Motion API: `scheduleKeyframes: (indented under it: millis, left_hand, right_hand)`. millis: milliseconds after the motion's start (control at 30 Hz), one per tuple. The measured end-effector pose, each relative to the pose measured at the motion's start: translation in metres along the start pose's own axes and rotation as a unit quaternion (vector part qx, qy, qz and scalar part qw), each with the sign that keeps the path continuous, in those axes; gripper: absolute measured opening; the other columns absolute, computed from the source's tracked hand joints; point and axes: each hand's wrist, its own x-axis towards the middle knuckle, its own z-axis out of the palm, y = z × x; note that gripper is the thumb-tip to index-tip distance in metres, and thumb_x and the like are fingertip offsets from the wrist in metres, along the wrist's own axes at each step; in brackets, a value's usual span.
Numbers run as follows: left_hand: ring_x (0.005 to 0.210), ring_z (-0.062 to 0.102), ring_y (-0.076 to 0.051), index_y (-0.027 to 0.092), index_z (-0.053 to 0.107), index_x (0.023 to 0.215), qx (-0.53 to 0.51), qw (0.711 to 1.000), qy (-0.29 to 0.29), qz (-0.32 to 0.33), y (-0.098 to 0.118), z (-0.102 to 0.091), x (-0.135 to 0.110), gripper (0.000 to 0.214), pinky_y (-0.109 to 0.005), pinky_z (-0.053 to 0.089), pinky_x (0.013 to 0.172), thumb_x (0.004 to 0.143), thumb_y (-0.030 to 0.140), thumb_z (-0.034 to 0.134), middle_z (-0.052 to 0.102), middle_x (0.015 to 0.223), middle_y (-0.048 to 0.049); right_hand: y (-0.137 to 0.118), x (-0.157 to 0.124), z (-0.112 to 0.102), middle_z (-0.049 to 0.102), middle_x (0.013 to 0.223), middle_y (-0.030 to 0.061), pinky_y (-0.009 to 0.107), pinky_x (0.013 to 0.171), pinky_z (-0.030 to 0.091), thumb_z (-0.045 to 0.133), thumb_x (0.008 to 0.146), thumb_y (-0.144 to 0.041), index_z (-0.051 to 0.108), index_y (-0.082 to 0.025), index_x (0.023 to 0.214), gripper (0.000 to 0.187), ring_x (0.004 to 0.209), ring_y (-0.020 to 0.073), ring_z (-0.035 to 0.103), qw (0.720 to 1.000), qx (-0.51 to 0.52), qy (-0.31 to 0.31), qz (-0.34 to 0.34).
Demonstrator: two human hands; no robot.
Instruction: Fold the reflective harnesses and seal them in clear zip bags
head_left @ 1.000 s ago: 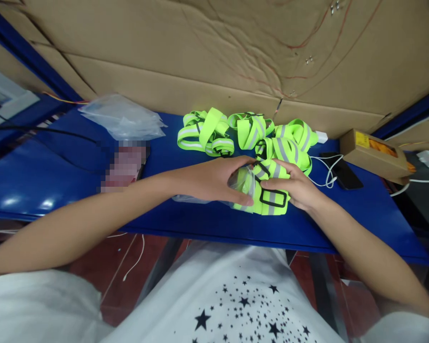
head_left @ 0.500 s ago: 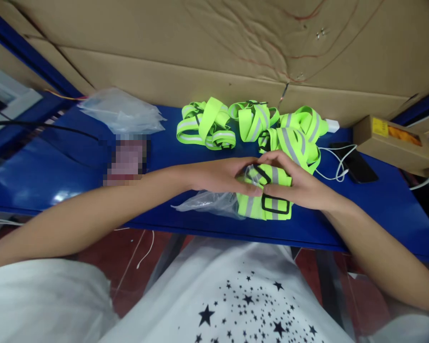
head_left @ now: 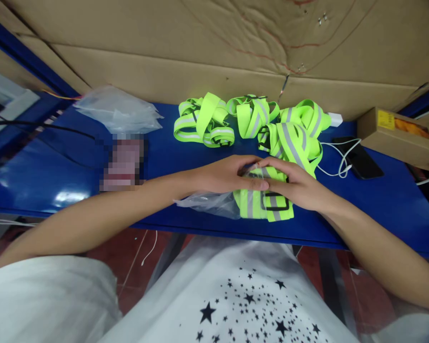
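A folded neon-yellow reflective strap (head_left: 262, 208) with grey bands and a black buckle lies near the front edge of the blue table (head_left: 57, 171). My left hand (head_left: 225, 175) pinches the mouth of a clear plastic bag (head_left: 209, 202) at the strap's left end. My right hand (head_left: 296, 186) lies over the strap and grips it, fingertips meeting those of the left hand. Part of the strap sits under both hands.
Several more neon reflective straps (head_left: 250, 121) are heaped at the back of the table. A stack of clear bags (head_left: 117, 112) lies at the back left. A black phone (head_left: 359, 159) with a white cable and a cardboard box (head_left: 400, 138) sit at the right. Cardboard sheets (head_left: 214, 47) rise behind.
My right hand has slid left over the folded strap until its fingertips meet my left hand at the bag's mouth. The view has shifted slightly.
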Motion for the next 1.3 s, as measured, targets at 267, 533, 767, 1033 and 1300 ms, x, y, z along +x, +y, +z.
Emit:
scheduleKeyframes:
  millis: [267, 533, 767, 1033, 1300]
  left_hand:
    - [0.138, 0.054, -0.031, 0.021, 0.055, 0.147, -0.048, 0.999, 0.001, 0.007, -0.011, 0.002, -0.018, 0.071, -0.041, 0.042, 0.114, 0.086, 0.052, 0.077, 0.06, 0.149, -0.0099]
    - [0.142, 0.05, -0.03, 0.02, 0.048, 0.151, -0.019, 0.995, 0.043, 0.086, -0.022, 0.002, -0.013, 0.072, -0.043, 0.037, 0.119, 0.089, 0.047, 0.074, 0.055, 0.154, -0.0105]
    - [0.132, 0.058, -0.027, 0.019, 0.054, 0.143, -0.016, 0.995, 0.024, 0.098, -0.013, 0.004, -0.017, 0.057, -0.038, 0.043, 0.111, 0.094, 0.045, 0.068, 0.063, 0.144, -0.0091]
    - [0.14, 0.052, -0.028, 0.023, 0.05, 0.148, -0.011, 0.995, 0.041, 0.092, -0.013, 0.0, -0.02, 0.066, -0.035, 0.039, 0.114, 0.091, 0.05, 0.07, 0.057, 0.152, -0.0071]
    - [0.135, 0.054, -0.029, 0.026, 0.055, 0.143, 0.022, 0.999, 0.038, 0.024, -0.015, -0.018, -0.028, 0.081, -0.033, 0.042, 0.109, 0.072, 0.055, 0.084, 0.059, 0.148, -0.0057]
  right_hand:
    - [-0.011, -0.005, 0.007, 0.071, 0.099, 0.0029, 0.03, 0.079, 0.054, 0.068, 0.093, -0.034, 0.068, -0.022, 0.107, 0.018, 0.089, 0.019, 0.067, 0.998, -0.03, 0.05, -0.001]
    - [-0.005, -0.001, 0.015, 0.069, 0.121, 0.0053, 0.036, 0.106, 0.051, 0.055, 0.104, -0.037, 0.074, -0.027, 0.109, 0.022, 0.123, 0.0223, 0.063, 0.998, -0.034, 0.056, -0.016]
    - [-0.011, -0.005, 0.03, 0.07, 0.108, 0.0034, 0.032, 0.087, 0.057, 0.073, 0.093, -0.03, 0.066, -0.026, 0.105, 0.015, 0.101, 0.0195, 0.069, 0.981, -0.07, 0.183, -0.012]
    - [-0.021, -0.014, 0.006, 0.076, 0.119, 0.003, 0.032, 0.083, 0.061, 0.076, 0.091, -0.039, 0.071, -0.033, 0.128, 0.038, 0.108, 0.0234, 0.072, 0.999, -0.018, 0.009, 0.031]
    - [-0.007, -0.006, 0.009, 0.064, 0.142, 0.0051, 0.04, 0.1, 0.058, 0.08, 0.087, -0.029, 0.069, -0.033, 0.133, 0.048, 0.135, 0.0278, 0.059, 0.998, 0.04, 0.051, 0.022]
